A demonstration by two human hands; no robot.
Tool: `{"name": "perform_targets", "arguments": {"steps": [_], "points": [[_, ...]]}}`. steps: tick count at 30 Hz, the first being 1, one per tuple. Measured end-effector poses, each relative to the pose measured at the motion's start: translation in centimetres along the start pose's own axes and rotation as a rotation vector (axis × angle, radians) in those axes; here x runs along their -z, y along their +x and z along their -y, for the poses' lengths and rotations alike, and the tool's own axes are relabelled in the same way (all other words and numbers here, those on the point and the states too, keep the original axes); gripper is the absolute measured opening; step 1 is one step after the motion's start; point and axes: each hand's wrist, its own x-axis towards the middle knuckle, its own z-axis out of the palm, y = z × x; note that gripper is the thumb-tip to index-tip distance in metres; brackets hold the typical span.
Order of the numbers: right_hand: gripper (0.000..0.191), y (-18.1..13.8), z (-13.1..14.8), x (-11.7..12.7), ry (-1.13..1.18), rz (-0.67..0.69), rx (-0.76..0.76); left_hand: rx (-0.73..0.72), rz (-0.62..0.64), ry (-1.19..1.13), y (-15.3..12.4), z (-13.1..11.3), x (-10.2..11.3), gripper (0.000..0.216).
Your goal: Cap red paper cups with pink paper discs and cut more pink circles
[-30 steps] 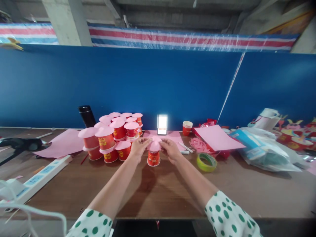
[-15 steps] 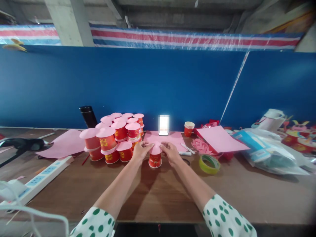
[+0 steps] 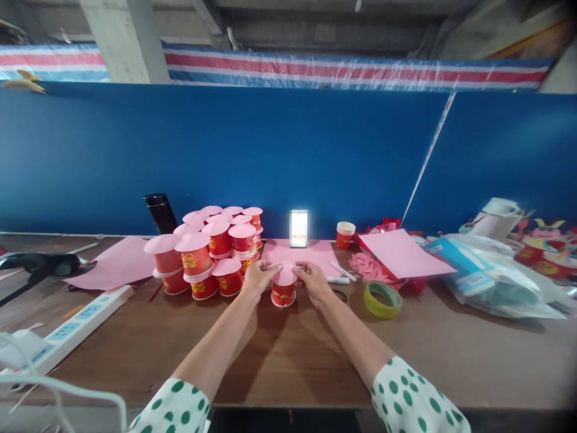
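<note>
In front of me a red paper cup (image 3: 283,296) stands upside down on the brown table. A shallow pink paper cone (image 3: 285,276) rests over its top like a little roof. My left hand (image 3: 260,278) pinches the cone's left edge between thumb and fingers. On the opposite edge, my right hand (image 3: 311,279) pinches the paper the same way. To the left, several red cups with pink cone tops (image 3: 193,243) are stacked in two layers close to my left hand.
A lit phone (image 3: 299,228) stands behind the cup on pink paper. Rightward are stacked cups (image 3: 345,236), a white pen (image 3: 338,281), yellow tape roll (image 3: 382,300), pink sheet (image 3: 403,252) and plastic bag (image 3: 491,276). Leftward lie a power strip (image 3: 76,328) and a glue gun (image 3: 40,264).
The pink cone tilts slightly and sits a touch lower toward me on the cup. Both hands keep their pinch at its edges, with barely any shift.
</note>
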Motion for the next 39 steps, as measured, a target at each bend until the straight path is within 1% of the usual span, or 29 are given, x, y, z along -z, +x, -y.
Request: {"name": "perform_targets", "arguments": {"steps": [9,16,19,27,31,33,36,38,39], "points": [[0.039,-0.3,-0.2,0.2,-0.026,-0.003,-0.009,-0.013,0.000,0.011,-0.1,0.3,0.0,0.053],[0.038,-0.7,-0.2,0.0,-0.022,0.011,-0.009,0.057,0.018,-0.038,-0.7,-0.4,0.0,0.052],[0.039,-0.7,-0.4,-0.1,-0.017,0.016,-0.014,0.065,0.023,-0.047,-0.8,-0.4,0.1,0.051],[0.042,-1.3,-0.7,-0.2,-0.022,0.022,-0.021,0.043,0.028,-0.041,-0.5,0.5,0.1,0.048],[0.041,-1.4,-0.9,-0.1,-0.087,0.049,0.009,0.023,0.018,-0.046,-0.6,0.9,0.1,0.043],[0.041,-1.4,-1.1,0.2,-0.200,0.023,0.068,-0.012,-0.021,-0.048,-0.9,1.3,0.3,0.038],[0.042,-1.8,-0.9,0.8,-0.468,-0.059,0.236,-0.105,-0.089,-0.054,-2.1,2.2,0.9,0.032],[0.043,-2.6,-0.4,1.1,-0.647,-0.071,0.401,-0.162,-0.088,-0.054,-3.2,3.1,1.2,0.040],[0.044,-3.1,0.0,1.0,-0.731,-0.057,0.507,-0.196,-0.051,-0.051,-3.7,3.6,1.2,0.049]]}}
